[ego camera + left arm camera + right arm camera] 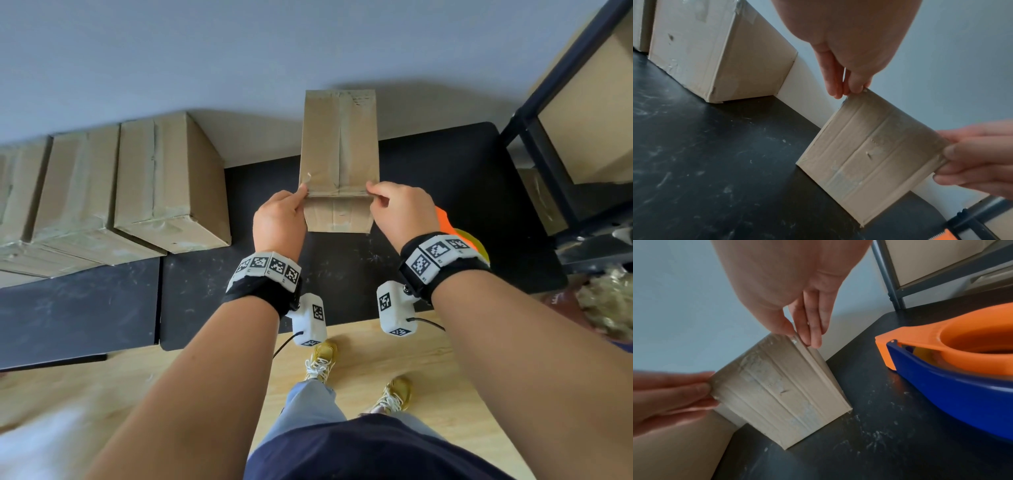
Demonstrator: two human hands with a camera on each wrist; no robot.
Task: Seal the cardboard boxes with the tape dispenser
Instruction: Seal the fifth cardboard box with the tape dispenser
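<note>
Both grips pinch the near top edge of the box [339,154] on the table [445,178]: left hand [279,219] at nine o'clock, right hand [400,209] at three.

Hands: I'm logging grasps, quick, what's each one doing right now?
Left hand: pinching the near left corner of the box.
Right hand: pinching its near right corner.

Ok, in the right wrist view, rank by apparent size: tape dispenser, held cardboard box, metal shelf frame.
1. tape dispenser, though it is cut off and nearest the camera
2. held cardboard box
3. metal shelf frame, partly in view
</note>
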